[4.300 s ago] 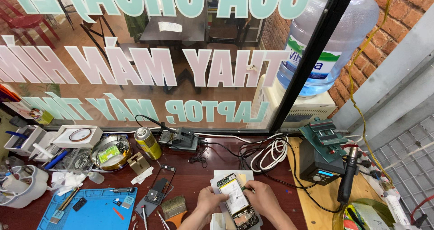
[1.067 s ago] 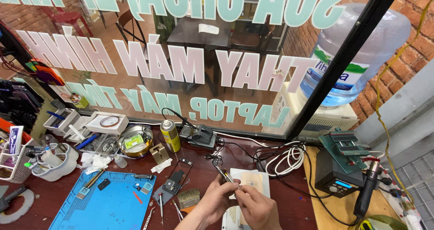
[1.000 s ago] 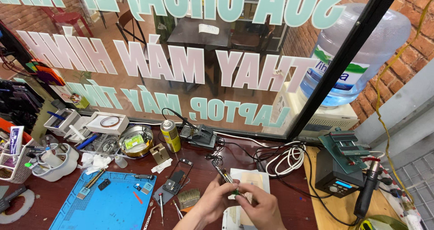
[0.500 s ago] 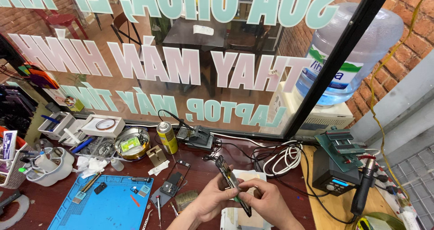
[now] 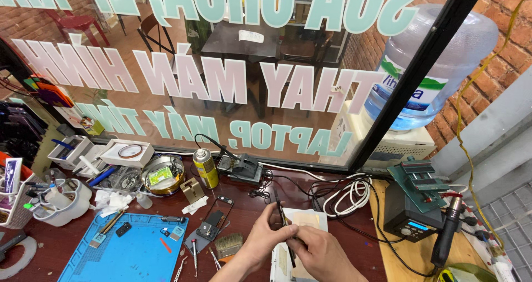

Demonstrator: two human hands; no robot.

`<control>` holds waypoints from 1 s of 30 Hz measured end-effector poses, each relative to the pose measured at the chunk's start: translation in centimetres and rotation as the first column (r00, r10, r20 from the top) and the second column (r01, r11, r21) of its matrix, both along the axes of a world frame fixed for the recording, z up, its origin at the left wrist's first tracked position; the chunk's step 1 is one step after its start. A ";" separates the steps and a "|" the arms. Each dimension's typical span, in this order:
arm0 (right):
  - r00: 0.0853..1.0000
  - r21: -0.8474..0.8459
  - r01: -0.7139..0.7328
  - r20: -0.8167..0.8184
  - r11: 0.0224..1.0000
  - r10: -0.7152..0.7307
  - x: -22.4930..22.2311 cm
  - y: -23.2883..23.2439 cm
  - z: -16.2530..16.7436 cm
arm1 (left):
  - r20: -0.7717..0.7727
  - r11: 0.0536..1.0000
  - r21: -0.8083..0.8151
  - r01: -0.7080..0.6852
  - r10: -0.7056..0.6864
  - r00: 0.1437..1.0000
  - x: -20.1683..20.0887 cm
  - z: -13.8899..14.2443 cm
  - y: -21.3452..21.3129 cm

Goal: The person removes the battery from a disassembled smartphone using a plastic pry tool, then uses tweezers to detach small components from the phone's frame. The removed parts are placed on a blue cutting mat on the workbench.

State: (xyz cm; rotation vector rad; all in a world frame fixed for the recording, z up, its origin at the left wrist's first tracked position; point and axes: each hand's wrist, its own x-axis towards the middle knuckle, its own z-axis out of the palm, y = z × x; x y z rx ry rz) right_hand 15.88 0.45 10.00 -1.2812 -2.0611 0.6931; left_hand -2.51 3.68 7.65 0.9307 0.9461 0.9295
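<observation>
Head view: cluttered dark-red workbench [image 5: 244, 218] below lettered window [image 5: 233, 77]; both hands grip a phone [image 5: 285, 235]

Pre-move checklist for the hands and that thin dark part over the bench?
1. Both hands on the thin dark part: ok, left hand and right hand pinch it.
2. Part held edge-on, tilted: ok.
3. White pad under the hands: ok.
4. Brush apart from the hands: ok.
5. Cables off the pad: ok.
6. Part's face intact: cannot tell.
</observation>
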 end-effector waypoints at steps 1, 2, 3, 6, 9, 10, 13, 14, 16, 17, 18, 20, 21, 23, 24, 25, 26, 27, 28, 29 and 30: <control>0.992 0.014 -0.085 -0.092 0.996 0.086 0.2 0.2 -0.1 | -0.015 0.999 -0.007 0.036 -0.036 0.999 -0.2 0.2 0.0; 0.969 0.037 -0.166 -0.182 0.985 0.170 0.4 0.3 -0.3 | -0.029 0.997 -0.013 0.073 -0.073 0.997 -0.3 0.3 0.0; 0.952 -0.134 -0.168 -0.279 0.977 0.126 0.5 0.4 -0.5 | -0.041 0.994 -0.019 0.110 -0.110 0.993 -0.4 0.4 0.0; 0.845 -0.506 -0.270 -0.532 0.819 -0.051 0.7 0.7 -1.6 | 0.065 0.975 -0.083 0.208 -0.203 0.977 -0.5 0.4 0.1; 0.710 -0.581 -0.385 -0.683 0.717 -0.172 1.0 0.9 -2.8 | 0.222 0.945 -0.168 0.281 -0.242 0.945 -0.3 0.1 0.2; 0.712 -0.590 -0.369 -0.676 0.718 -0.190 1.2 0.9 -3.1 | 0.239 0.942 -0.159 0.295 -0.253 0.938 -0.2 0.0 0.3; 0.717 -0.630 -0.311 -0.646 0.711 -0.259 1.8 1.0 -3.7 | 0.293 0.933 -0.143 0.331 -0.280 0.914 0.0 -0.3 0.2; 0.719 -0.644 -0.288 -0.634 0.708 -0.285 2.1 1.0 -3.8 | 0.312 0.929 -0.143 0.342 -0.286 0.906 0.1 -0.4 0.2; 0.704 -0.640 -0.300 -0.649 0.707 -0.288 2.5 1.0 -4.0 | 0.336 0.927 -0.131 0.352 -0.292 0.895 0.3 -0.5 0.2; 0.697 -0.640 -0.307 -0.655 0.704 -0.291 2.7 1.0 -4.1 | 0.343 0.929 -0.121 0.351 -0.293 0.893 0.3 -0.6 0.2; 0.692 -0.644 -0.311 -0.657 0.699 -0.298 2.8 1.0 -4.1 | 0.349 0.930 -0.112 0.349 -0.293 0.890 0.4 -0.6 0.2; 0.684 -0.647 -0.318 -0.663 0.693 -0.305 3.0 1.0 -4.1 | 0.360 0.925 -0.119 0.362 -0.299 0.884 0.5 -0.6 0.1; 0.681 -0.638 -0.329 -0.671 0.696 -0.293 3.0 1.0 -4.1 | 0.365 0.922 -0.123 0.368 -0.303 0.880 0.5 -0.7 0.1; 0.673 -0.620 -0.353 -0.689 0.701 -0.270 2.9 0.9 -3.9 | 0.367 0.923 -0.121 0.367 -0.302 0.880 0.5 -0.6 0.0; 0.672 -0.624 -0.348 -0.687 0.700 -0.279 2.8 0.9 -3.8 | 0.368 0.923 -0.121 0.366 -0.300 0.880 0.5 -0.6 0.0; 0.670 -0.628 -0.341 -0.684 0.700 -0.287 2.6 0.9 -3.6 | 0.374 0.921 -0.136 0.365 -0.294 0.880 0.6 -0.6 0.0; 0.669 -0.631 -0.336 -0.683 0.699 -0.295 2.4 0.9 -3.4 | 0.379 0.919 -0.151 0.363 -0.285 0.880 0.6 -0.5 0.0; 0.711 -0.603 -0.300 -0.658 0.739 -0.249 2.2 0.9 -3.1 | 0.383 0.918 -0.164 0.362 -0.278 0.881 0.6 -0.4 0.1; 0.751 -0.569 -0.267 -0.629 0.778 -0.202 1.9 1.0 -2.9 | 0.366 0.926 -0.171 0.337 -0.258 0.894 0.6 -0.3 0.2; 0.789 -0.532 -0.238 -0.594 0.813 -0.158 1.7 1.1 -2.6 | 0.350 0.933 -0.181 0.311 -0.234 0.907 0.6 -0.3 0.3; 0.815 -0.523 -0.207 -0.559 0.827 -0.150 1.7 1.1 -2.4 | 0.332 0.940 -0.190 0.284 -0.210 0.920 0.7 -0.2 0.4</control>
